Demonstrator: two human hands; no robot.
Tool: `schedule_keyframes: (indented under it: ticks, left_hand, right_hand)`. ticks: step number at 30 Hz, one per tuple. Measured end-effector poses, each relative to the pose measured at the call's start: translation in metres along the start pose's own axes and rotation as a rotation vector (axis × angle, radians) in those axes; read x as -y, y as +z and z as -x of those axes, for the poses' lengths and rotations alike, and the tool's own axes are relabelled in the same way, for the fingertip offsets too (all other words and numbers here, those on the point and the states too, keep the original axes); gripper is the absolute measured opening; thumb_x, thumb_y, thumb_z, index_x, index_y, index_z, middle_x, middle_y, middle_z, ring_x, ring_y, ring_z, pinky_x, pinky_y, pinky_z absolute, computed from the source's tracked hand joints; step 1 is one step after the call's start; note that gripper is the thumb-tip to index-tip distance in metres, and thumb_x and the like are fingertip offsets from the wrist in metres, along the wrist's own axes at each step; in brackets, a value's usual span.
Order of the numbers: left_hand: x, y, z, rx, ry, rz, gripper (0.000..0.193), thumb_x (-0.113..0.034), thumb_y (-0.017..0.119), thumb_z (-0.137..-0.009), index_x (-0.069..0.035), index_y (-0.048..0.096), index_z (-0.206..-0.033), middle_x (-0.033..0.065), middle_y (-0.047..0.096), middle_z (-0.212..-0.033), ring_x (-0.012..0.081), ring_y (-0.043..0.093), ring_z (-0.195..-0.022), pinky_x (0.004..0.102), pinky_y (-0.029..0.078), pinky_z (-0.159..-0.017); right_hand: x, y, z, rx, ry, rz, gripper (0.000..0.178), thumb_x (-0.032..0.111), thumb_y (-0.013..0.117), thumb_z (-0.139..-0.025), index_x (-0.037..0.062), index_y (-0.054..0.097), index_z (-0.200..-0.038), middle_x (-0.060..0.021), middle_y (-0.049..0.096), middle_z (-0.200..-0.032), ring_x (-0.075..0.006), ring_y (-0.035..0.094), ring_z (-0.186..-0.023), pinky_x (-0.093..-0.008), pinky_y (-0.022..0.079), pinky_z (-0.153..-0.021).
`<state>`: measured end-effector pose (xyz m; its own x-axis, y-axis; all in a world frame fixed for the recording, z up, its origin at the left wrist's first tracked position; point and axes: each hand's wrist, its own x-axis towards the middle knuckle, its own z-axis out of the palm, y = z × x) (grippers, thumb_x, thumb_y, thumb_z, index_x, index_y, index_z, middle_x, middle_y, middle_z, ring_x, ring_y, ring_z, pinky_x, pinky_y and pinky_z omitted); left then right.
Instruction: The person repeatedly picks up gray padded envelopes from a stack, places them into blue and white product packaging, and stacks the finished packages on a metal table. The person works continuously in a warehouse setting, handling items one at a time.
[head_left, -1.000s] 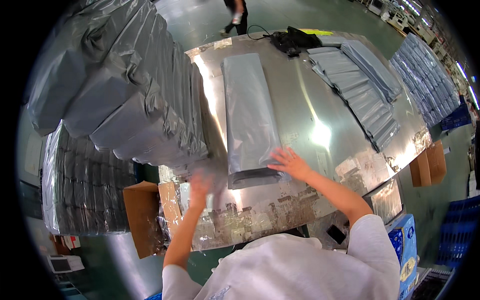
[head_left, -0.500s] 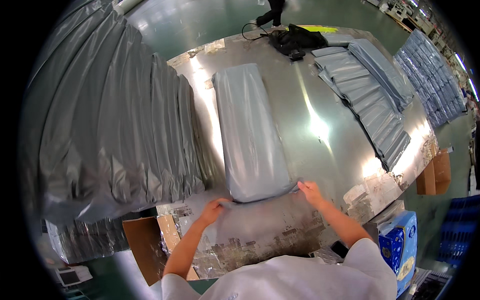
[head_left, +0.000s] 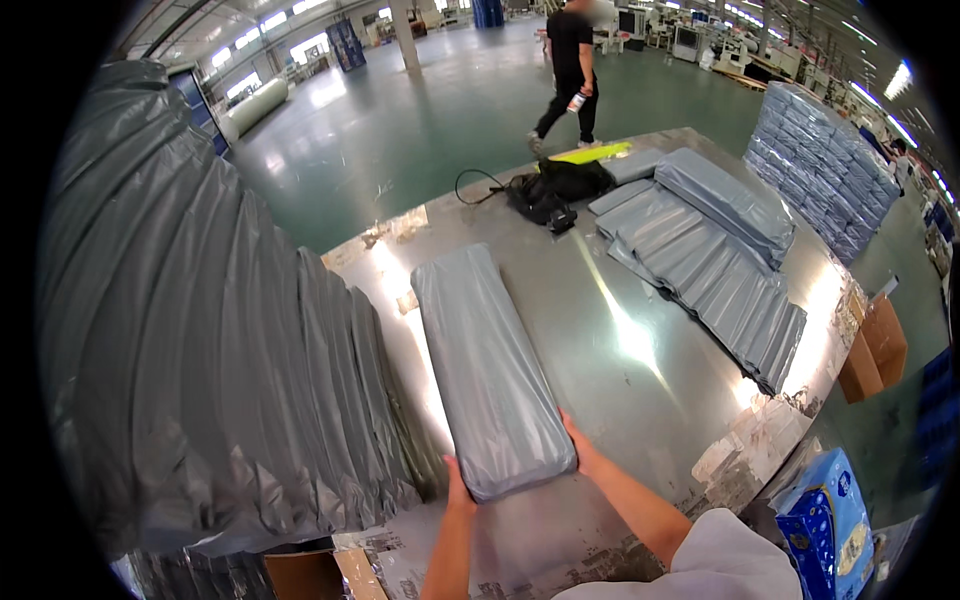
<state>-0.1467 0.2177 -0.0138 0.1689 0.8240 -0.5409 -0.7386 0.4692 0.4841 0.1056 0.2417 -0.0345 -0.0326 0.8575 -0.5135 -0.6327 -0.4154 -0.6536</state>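
A long, flat package in grey plastic (head_left: 492, 365) lies on the metal table, running away from me. Its near end is smooth, with the loose plastic edge out of sight. My left hand (head_left: 458, 488) grips the left side at the near corner. Against the right side, just above the other near corner, my right hand (head_left: 582, 445) presses with its thumb along the edge. Both hands hold the package between them, and the fingers beneath it are partly hidden.
Tall stacked grey bags (head_left: 230, 370) rise close on the left. Flat grey bags (head_left: 700, 270) lie at the right of the metal table (head_left: 600, 400), near a black bundle with a cable (head_left: 550, 195). A blue pack (head_left: 825, 525) stands lower right. Beyond the table walks a person (head_left: 572, 75).
My hands have gone from pulling the loose plastic edge at the near end to gripping the package's sides. The flap has vanished from sight. My view has tilted up.
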Motion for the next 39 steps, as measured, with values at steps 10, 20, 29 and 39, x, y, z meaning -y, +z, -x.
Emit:
schedule_keyframes:
  ticks: [10,20,29,39]
  left_hand:
    - [-0.037,0.138,0.254,0.074,0.388,-0.624,0.074,-0.017,0.06,-0.074,-0.002,0.018,-0.133,0.0125,0.038,-0.124,0.0221,0.037,-0.114,0.0306,0.028,-0.095]
    - [-0.095,0.195,0.488,0.727,1.444,-1.248,0.117,-0.055,0.074,-0.053,-0.011,0.005,-0.137,0.0285,-0.016,-0.136,0.0413,-0.01,-0.128,0.0492,0.006,-0.101]
    - [-0.281,0.309,0.586,0.363,1.938,-0.645,0.077,-0.034,0.074,-0.062,0.0,0.039,-0.121,0.0065,0.052,-0.1,0.0153,0.049,-0.098,0.0299,0.038,-0.085]
    - [-0.52,0.326,0.593,-0.016,1.781,-0.751,0.09,-0.062,0.059,-0.066,0.004,0.04,-0.123,0.015,0.046,-0.121,0.0223,0.045,-0.111,0.029,0.029,-0.096]
  right_hand:
    - [0.069,0.042,0.233,0.216,0.213,-0.037,0.057,0.019,0.062,-0.068,-0.0031,0.042,-0.117,-0.0141,0.052,-0.11,-0.0261,0.05,-0.103,-0.0388,0.041,-0.089]
    - [0.153,0.129,0.411,0.619,-0.383,-0.131,0.06,0.019,0.052,-0.059,-0.0056,0.044,-0.113,-0.0177,0.052,-0.103,-0.0279,0.054,-0.093,-0.04,0.044,-0.084]
    - [0.319,0.452,0.517,1.091,-0.869,0.046,0.031,0.03,0.051,-0.079,0.0063,0.056,-0.098,-0.008,0.058,-0.092,-0.0169,0.057,-0.083,-0.0305,0.047,-0.074]
    - [0.311,0.625,0.486,0.914,-1.194,0.524,0.08,0.056,0.06,-0.068,0.0013,0.037,-0.123,-0.0116,0.042,-0.123,-0.0218,0.039,-0.111,-0.0376,0.033,-0.09]
